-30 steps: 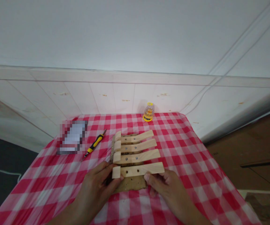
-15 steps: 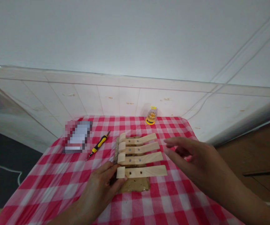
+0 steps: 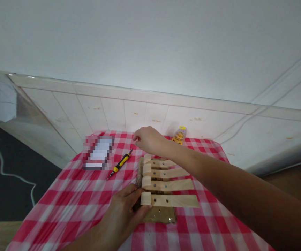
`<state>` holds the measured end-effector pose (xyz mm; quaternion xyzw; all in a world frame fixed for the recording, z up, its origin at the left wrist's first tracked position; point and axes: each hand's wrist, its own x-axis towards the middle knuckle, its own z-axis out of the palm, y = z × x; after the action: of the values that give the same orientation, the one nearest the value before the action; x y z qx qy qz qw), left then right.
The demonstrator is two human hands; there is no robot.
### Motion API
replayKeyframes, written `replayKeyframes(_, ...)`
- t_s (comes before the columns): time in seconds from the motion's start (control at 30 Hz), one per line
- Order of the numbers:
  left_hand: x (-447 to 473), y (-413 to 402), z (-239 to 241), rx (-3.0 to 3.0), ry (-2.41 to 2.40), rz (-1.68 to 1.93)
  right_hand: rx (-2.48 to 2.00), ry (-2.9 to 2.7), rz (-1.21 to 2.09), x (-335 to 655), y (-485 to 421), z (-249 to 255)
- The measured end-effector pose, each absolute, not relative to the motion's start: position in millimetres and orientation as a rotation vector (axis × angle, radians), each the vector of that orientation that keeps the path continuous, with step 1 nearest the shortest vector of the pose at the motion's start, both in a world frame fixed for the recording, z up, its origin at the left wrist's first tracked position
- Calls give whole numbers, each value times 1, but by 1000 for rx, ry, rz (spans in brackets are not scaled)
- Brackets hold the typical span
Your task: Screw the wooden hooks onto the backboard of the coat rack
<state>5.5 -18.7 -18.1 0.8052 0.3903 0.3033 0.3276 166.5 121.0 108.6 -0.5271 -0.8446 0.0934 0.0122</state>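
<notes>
Four pale wooden slats lie side by side across a brown board; the nearest shows two dark holes, the others apparently screw heads. A yellow-and-black screwdriver lies slantwise to their left.

Single head-worn camera, above near side of checked tablecloth; faces forward and down across it, toward wall behind. Close: tablecloth runs past view's bottom edge. Wide: dark floor left of tablecloth included.
</notes>
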Motion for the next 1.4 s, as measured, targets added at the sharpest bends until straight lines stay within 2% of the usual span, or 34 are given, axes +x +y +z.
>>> replayKeyframes(0.27,8,-19,-20,2105,1049,775,-1520,-2931,392,130,165,72)
replayKeyframes(0.97,7,-18,-20,2055,1013,742,-1393,-3107,354,131,166,44)
replayKeyframes(1.2,7,-17,-20,2087,1026,754,-1364,-2919,348,149,156,69)
replayKeyframes(1.4,5,-18,-21,2087,997,745,-1300,-2413,287,197,86,109)
